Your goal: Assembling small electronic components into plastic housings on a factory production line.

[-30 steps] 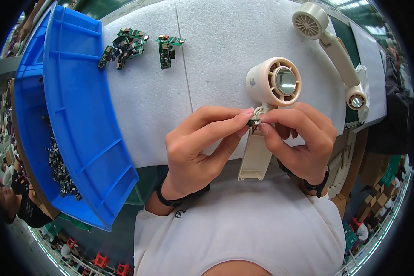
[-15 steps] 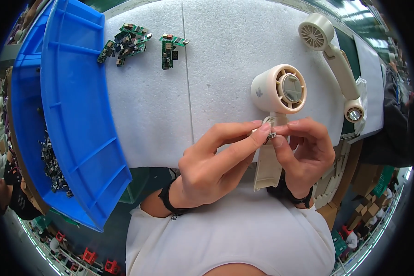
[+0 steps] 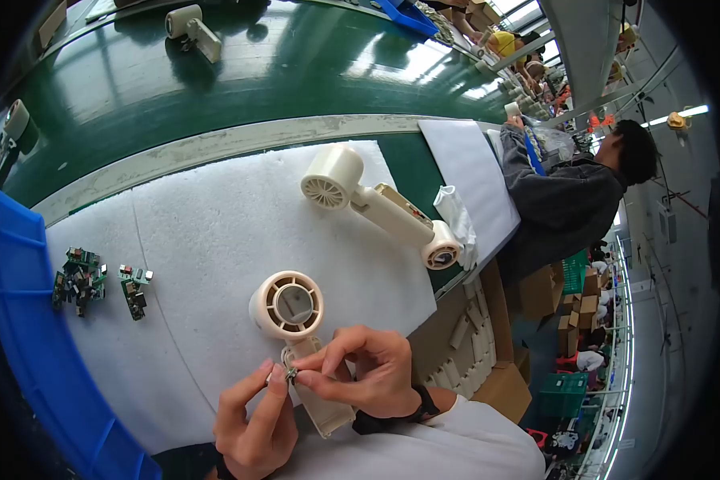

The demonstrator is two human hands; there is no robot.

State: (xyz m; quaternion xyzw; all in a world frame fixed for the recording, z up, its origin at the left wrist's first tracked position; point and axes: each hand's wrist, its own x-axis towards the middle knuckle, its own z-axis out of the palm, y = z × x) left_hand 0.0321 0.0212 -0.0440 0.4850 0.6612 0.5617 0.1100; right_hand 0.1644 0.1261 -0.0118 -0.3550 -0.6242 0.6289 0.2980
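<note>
A cream handheld fan (image 3: 294,305) lies on the white foam mat (image 3: 208,240), its open handle (image 3: 326,410) toward me. Over the top of that handle, my left hand (image 3: 256,424) and my right hand (image 3: 368,372) meet fingertip to fingertip. Between their pinched thumbs and forefingers sits a small electronic part (image 3: 291,374), grey and metallic, mostly covered by the fingers. Green circuit boards lie to the left on the mat, several in a pile (image 3: 80,280) and a few pieces beside it (image 3: 134,292).
Two more cream fans lie end to end near the mat's right side, one head (image 3: 332,178) far, another (image 3: 440,246) nearer. A blue bin (image 3: 32,336) borders the left. Beyond runs a green belt (image 3: 296,80); a co-worker (image 3: 560,192) stands at right, above a carton of cream parts (image 3: 464,344).
The view has swung to the right and up, bringing in the green belt and the co-worker. Both hands keep their pinch at the fan's handle.
</note>
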